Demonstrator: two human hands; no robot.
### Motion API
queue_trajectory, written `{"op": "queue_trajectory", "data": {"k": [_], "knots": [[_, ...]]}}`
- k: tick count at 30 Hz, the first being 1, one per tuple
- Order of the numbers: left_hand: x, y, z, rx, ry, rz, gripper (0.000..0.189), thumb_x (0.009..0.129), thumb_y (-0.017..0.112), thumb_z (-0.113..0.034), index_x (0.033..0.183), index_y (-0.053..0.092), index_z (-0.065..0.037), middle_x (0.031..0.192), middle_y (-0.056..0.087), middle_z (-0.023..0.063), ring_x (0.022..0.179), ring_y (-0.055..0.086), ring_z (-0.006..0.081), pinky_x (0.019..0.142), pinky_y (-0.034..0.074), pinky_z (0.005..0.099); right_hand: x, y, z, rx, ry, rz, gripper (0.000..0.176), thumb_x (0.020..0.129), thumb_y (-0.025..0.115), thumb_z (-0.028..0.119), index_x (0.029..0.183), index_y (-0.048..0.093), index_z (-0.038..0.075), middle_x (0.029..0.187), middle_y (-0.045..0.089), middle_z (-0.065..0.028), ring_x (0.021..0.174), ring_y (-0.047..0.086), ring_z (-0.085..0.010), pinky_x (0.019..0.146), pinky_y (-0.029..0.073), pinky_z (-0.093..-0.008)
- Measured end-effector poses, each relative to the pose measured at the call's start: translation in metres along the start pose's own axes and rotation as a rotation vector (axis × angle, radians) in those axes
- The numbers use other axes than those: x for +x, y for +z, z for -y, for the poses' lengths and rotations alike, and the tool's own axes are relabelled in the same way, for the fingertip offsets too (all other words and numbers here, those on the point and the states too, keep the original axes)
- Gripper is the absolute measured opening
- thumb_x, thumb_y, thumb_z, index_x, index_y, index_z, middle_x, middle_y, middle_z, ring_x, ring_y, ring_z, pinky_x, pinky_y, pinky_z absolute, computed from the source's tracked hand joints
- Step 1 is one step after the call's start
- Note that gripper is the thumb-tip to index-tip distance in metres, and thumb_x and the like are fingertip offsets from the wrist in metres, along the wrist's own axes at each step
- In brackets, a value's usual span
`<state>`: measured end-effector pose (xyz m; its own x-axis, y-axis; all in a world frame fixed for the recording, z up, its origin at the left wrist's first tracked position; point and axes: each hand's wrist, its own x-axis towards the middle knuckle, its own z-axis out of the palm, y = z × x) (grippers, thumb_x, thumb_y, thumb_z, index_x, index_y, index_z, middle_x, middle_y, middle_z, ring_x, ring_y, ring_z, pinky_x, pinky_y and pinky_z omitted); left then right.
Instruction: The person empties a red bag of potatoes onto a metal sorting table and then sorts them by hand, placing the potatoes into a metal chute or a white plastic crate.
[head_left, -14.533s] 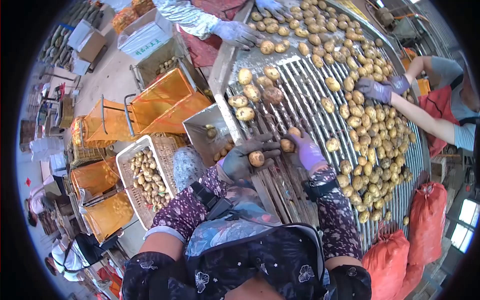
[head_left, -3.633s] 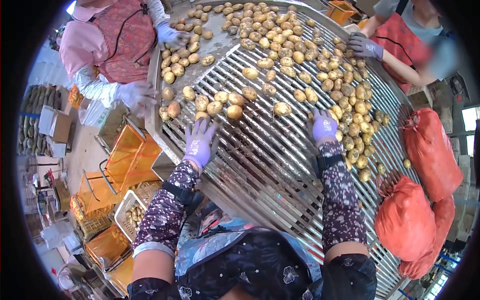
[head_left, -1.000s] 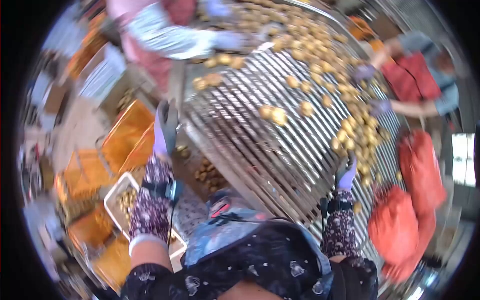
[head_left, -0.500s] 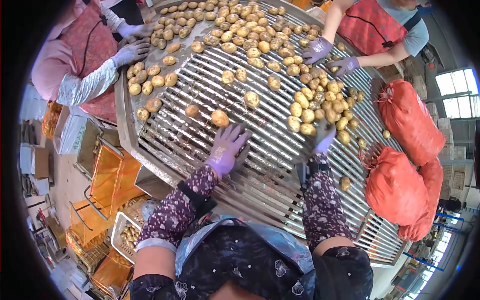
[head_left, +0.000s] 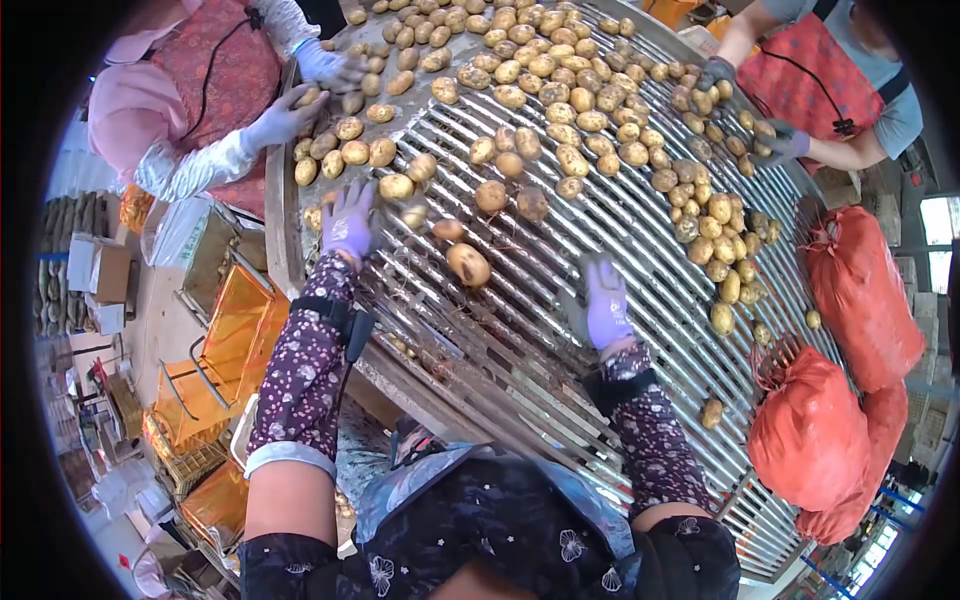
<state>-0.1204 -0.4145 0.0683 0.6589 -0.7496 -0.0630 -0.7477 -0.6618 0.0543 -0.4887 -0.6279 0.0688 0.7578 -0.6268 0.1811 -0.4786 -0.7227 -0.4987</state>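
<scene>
My left hand (head_left: 350, 222), in a purple glove, is stretched out at the left side of the slatted metal sorting table (head_left: 560, 345). Its fingers are apart, close to a potato (head_left: 396, 187) and a blurred smaller one (head_left: 414, 215). To its right lies a potato with a dark spot (head_left: 468, 264). My right hand (head_left: 603, 303), also gloved in purple, rests low over the middle slats with fingers extended and no potato in it. Loose potatoes (head_left: 720, 235) gather farther to its right.
Across the table, a pink-hooded co-worker's hand (head_left: 285, 118) is among potatoes at left; another co-worker's hand (head_left: 785, 143) is at right. Red mesh sacks (head_left: 810, 430) stand along the right edge. An orange cart (head_left: 215, 350) stands on the floor at left.
My left hand has moved left and farther out, near the left-hand potatoes. My right hand has come away from the right-hand potato group. The view has shifted, and some potatoes have moved.
</scene>
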Motion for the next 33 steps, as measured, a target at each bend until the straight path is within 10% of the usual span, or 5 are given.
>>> {"op": "queue_trajectory", "data": {"k": [5,13,24,28,33], "knots": [[-0.033,0.012,-0.015,-0.085,-0.085,-0.062,0.055,0.09,0.059,-0.031,0.141,0.045,-0.015,0.144,0.043,0.0228,0.134,0.039,0.0419,0.111,0.03,0.0554,0.058,0.007,-0.059,0.754,0.389,0.026,0.04,0.095,0.061,0.024,0.119,0.061,-0.008,0.109,0.068,-0.0239,0.097,0.068,-0.026,0.075,0.055,-0.0365],[-0.102,-0.02,-0.116,-0.702,0.18,-0.366,0.044,0.083,0.068,-0.004,0.126,0.057,-0.005,0.132,0.057,0.0191,0.122,0.056,0.0344,0.104,0.045,0.0437,0.214,0.043,-0.01,-0.346,0.223,0.271,0.052,0.088,0.062,0.041,0.12,0.058,0.001,0.1,0.067,-0.0268,0.099,0.065,-0.0421,0.087,0.051,-0.0486],[-0.146,0.015,-0.103,-0.954,0.269,-0.026,0.031,0.088,0.063,-0.013,0.118,0.063,-0.003,0.118,0.064,0.0197,0.114,0.059,0.0375,0.1,0.046,0.0417,0.105,0.01,0.041,-0.074,-0.235,-0.058,0.033,0.084,0.066,0.015,0.114,0.061,0.003,0.107,0.065,-0.0206,0.097,0.064,-0.0365,0.085,0.052,-0.0452],[-0.148,0.007,-0.105,-1.075,0.221,0.016,0.031,0.09,0.062,-0.011,0.119,0.062,-0.001,0.115,0.065,0.0192,0.11,0.061,0.0327,0.097,0.047,0.0373,0.087,0.054,0.124,-0.124,-0.471,0.356,0.043,0.084,0.072,0.02,0.122,0.059,0.003,0.117,0.066,-0.0158,0.11,0.064,-0.0311,0.097,0.051,-0.0401],[-0.158,-0.021,-0.106,-1.625,-0.044,0.189,0.03,0.099,0.054,-0.011,0.128,0.057,-0.001,0.113,0.065,0.0069,0.105,0.056,0.0118,0.093,0.046,0.0261,0.11,0.059,0.151,0.823,0.136,0.632,0.055,0.1,0.05,0.047,0.13,0.054,0.001,0.113,0.066,-0.0109,0.102,0.065,-0.0251,0.089,0.053,-0.0379]]}}
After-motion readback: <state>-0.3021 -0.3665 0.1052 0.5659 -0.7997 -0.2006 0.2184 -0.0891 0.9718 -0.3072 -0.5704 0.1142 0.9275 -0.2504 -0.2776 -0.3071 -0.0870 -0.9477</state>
